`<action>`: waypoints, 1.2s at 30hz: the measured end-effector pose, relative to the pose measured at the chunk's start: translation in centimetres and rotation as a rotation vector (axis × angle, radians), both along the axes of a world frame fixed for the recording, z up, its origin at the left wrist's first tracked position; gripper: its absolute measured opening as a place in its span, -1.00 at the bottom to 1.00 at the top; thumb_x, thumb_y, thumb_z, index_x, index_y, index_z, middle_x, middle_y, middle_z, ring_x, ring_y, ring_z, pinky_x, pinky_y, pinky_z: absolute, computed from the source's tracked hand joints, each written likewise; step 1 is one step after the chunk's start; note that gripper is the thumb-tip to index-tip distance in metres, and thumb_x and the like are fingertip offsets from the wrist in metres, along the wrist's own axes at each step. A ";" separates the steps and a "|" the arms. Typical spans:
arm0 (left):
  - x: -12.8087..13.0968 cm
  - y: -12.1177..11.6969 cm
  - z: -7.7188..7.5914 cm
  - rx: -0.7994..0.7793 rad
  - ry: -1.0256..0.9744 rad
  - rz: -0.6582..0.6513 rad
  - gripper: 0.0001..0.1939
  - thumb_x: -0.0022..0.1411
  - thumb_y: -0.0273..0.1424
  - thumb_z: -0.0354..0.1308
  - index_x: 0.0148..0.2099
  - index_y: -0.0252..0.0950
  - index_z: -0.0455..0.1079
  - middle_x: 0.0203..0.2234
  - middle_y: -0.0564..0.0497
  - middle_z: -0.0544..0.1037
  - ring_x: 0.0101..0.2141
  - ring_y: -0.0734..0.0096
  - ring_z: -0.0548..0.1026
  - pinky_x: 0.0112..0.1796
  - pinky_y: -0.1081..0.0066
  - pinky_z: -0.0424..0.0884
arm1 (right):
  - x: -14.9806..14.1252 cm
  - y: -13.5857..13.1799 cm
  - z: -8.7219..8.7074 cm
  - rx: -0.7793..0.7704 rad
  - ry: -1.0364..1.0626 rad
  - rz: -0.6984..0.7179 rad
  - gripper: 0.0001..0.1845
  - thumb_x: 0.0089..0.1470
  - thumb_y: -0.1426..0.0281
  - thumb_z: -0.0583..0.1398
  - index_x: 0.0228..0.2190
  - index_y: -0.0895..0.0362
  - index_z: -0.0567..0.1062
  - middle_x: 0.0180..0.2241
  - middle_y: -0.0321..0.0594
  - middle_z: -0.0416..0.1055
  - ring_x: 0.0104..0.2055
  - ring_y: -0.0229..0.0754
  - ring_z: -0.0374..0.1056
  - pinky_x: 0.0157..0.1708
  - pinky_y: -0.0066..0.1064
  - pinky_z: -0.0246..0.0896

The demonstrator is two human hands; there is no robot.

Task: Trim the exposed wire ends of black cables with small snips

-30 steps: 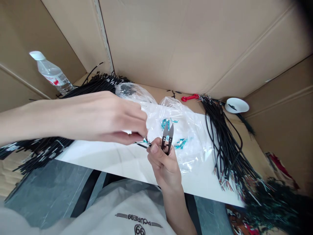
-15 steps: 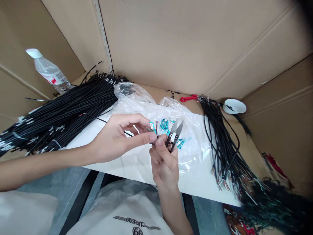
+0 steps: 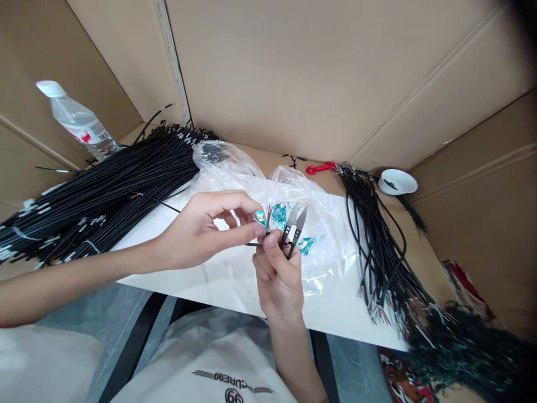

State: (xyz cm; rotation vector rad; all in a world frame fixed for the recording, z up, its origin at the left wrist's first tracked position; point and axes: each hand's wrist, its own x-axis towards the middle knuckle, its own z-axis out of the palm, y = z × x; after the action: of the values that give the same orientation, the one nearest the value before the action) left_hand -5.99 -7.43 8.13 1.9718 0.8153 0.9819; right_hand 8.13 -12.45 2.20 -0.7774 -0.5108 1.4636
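My left hand (image 3: pixel 210 224) reaches in from the left, its thumb and fingertips pinched on a strip of blue-green foil (image 3: pixel 260 218). Against that foil, thin coloured wires (image 3: pixel 269 214) fan out of the stripped end of a black cable (image 3: pixel 253 244). My right hand (image 3: pixel 277 268) grips the cable between thumb and forefinger just below the wires. It also holds a pair of thread snips (image 3: pixel 295 225), blades upward and apart. Behind the hands, foil scraps (image 3: pixel 279 215) lie on a clear plastic bag (image 3: pixel 327 235).
A large bundle of black cables (image 3: pixel 113 190) fills the left, with a water bottle (image 3: pixel 81 123) behind. Stripped cables (image 3: pixel 373 240) lie right, near a red tool (image 3: pixel 321 168) and white bowl (image 3: pixel 397 183). Cardboard walls (image 3: pixel 314 84) enclose the white table (image 3: pixel 201 288).
My left fingers have shifted and now pinch the foil beside the wires. More of the cable shows below my left thumb. The right hand keeps its hold on the snips and the cable.
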 end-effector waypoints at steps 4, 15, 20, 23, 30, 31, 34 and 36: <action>-1.0 1.8 1.3 0.343 0.161 -0.156 -0.90 0.27 -0.48 0.24 -0.23 -0.18 0.56 -0.37 0.03 0.56 -0.36 0.46 0.48 -0.31 0.46 0.36 | 0.5 0.1 0.0 -0.021 0.023 0.077 -0.62 -0.15 0.17 0.48 -0.56 0.14 0.47 -0.69 -0.51 0.12 -0.70 -0.52 -0.31 -0.74 -0.52 -0.38; 2.3 2.9 8.5 0.157 0.376 -0.179 -0.75 0.18 -0.24 0.28 -0.50 -0.17 0.40 -0.55 0.08 0.31 -0.36 0.33 0.45 -0.22 0.32 0.42 | 1.2 0.2 0.3 -0.074 0.118 0.261 -0.60 -0.26 0.33 0.47 -0.66 0.15 0.34 -0.76 -0.59 -0.07 -0.73 -0.52 -0.34 -0.75 -0.55 -0.42; 3.4 4.7 10.2 0.658 0.697 -0.421 -0.79 0.32 -0.44 0.17 -0.40 -0.23 0.48 -0.37 0.05 0.45 -0.24 0.34 0.43 -0.02 0.33 0.28 | 1.3 0.2 0.1 -0.098 0.173 0.255 -0.62 -0.18 0.22 0.47 -0.58 0.16 0.43 -0.75 -0.62 -0.22 -0.70 -0.48 -0.39 -0.76 -0.59 -0.37; 3.5 8.1 9.3 0.960 0.698 -0.296 -0.72 0.47 -0.36 -0.02 -0.12 -0.32 0.52 -0.24 -0.03 0.45 -0.19 0.29 0.37 -0.07 0.32 0.22 | 1.5 -0.1 0.1 -0.070 0.216 0.148 -0.65 -0.15 0.21 0.47 -0.52 0.15 0.49 -0.74 -0.62 -0.24 -0.68 -0.46 -0.41 -0.76 -0.60 -0.34; 8.5 16.1 -0.3 0.587 0.649 -0.471 -0.86 0.26 -0.39 0.24 -0.15 -0.27 0.58 -0.20 -0.08 0.58 -0.18 0.28 0.47 -0.17 0.38 0.27 | 2.0 -2.2 -0.4 -0.010 0.287 -0.069 -0.70 -0.08 0.22 0.46 -0.51 0.13 0.52 -0.71 -0.59 -0.28 -0.67 -0.45 -0.45 -0.74 -0.60 -0.33; 9.4 16.5 -1.7 0.586 0.665 -0.514 -0.86 0.26 -0.42 0.22 -0.15 -0.26 0.58 -0.19 -0.09 0.59 -0.19 0.29 0.48 -0.21 0.38 0.25 | 2.2 -2.5 -0.5 -0.004 0.286 -0.087 -0.70 -0.07 0.22 0.45 -0.51 0.13 0.51 -0.71 -0.59 -0.29 -0.67 -0.44 -0.45 -0.74 -0.59 -0.33; 11.3 16.9 -4.5 0.589 0.709 -0.576 -0.87 0.24 -0.44 0.23 -0.23 -0.21 0.61 -0.24 -0.04 0.63 -0.23 0.31 0.49 -0.29 0.38 0.21 | 2.8 -2.8 -0.9 0.011 0.285 -0.125 -0.70 -0.03 0.22 0.43 -0.49 0.12 0.48 -0.69 -0.59 -0.31 -0.66 -0.42 -0.46 -0.73 -0.59 -0.33; 11.5 16.8 -5.1 0.590 0.714 -0.571 -0.89 0.24 -0.43 0.25 -0.26 -0.21 0.61 -0.24 -0.03 0.63 -0.21 0.29 0.49 -0.27 0.37 0.21 | 3.2 -2.8 -1.1 0.025 0.292 -0.146 -0.70 -0.02 0.22 0.43 -0.48 0.12 0.48 -0.68 -0.59 -0.32 -0.66 -0.42 -0.47 -0.73 -0.59 -0.32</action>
State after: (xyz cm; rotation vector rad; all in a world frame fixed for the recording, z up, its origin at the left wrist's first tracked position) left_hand 5.52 9.37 3.03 2.9084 0.2548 0.1530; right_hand 11.36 -15.23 1.12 -0.5569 -0.2443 1.4024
